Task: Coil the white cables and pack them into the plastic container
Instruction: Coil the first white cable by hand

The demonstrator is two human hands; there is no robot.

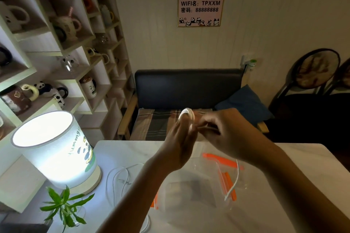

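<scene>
A white cable (187,114) is wound in loops around the raised fingers of my left hand (180,143), above the table. My right hand (223,132) pinches the same cable just right of the loops. The cable's free tail (233,183) hangs down from under my right hand over the clear plastic container (191,198), which has orange clips and lies on the white table below my hands. A second white cable (121,178) lies loose on the table, left of the container.
A lit lamp (56,151) with a panda print stands at the table's left, and a small green plant (66,204) is in front of it. Shelves of mugs (62,43) fill the left wall. A dark bench (187,89) sits beyond the table's far edge.
</scene>
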